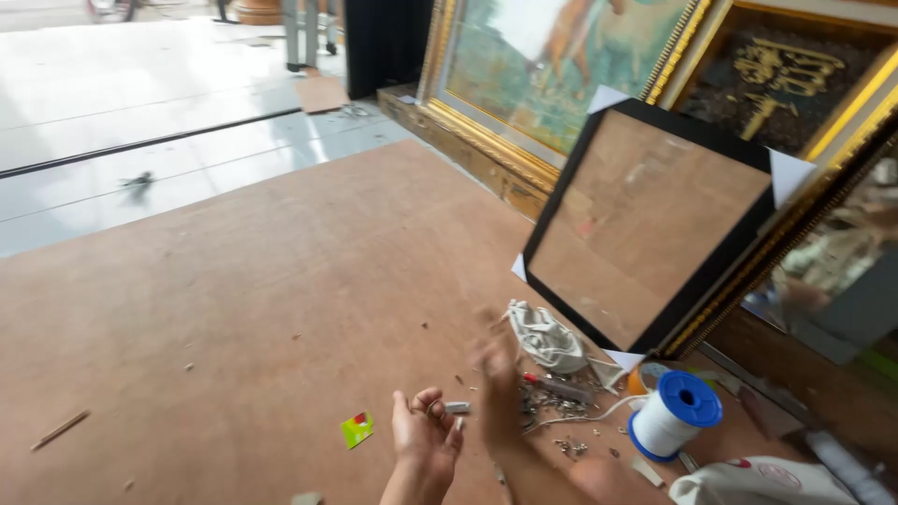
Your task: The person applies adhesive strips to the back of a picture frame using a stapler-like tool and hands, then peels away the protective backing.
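Pinching a small metal clip [456,408] at its fingertips, the left hand [423,440] hovers low over the brown board [281,281]. The right hand [498,388] beside it is blurred; its grip cannot be told. Loose hardware [552,404], a white cord spool [673,413] and a black frame [655,224] lie beyond.

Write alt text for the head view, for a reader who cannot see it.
A person's left hand pinches a small metal piece over a brown board floor, the right hand blurred beside it. Nearby lie scattered hardware, a white cord spool with blue ends and a black picture frame leaning against gilt frames.
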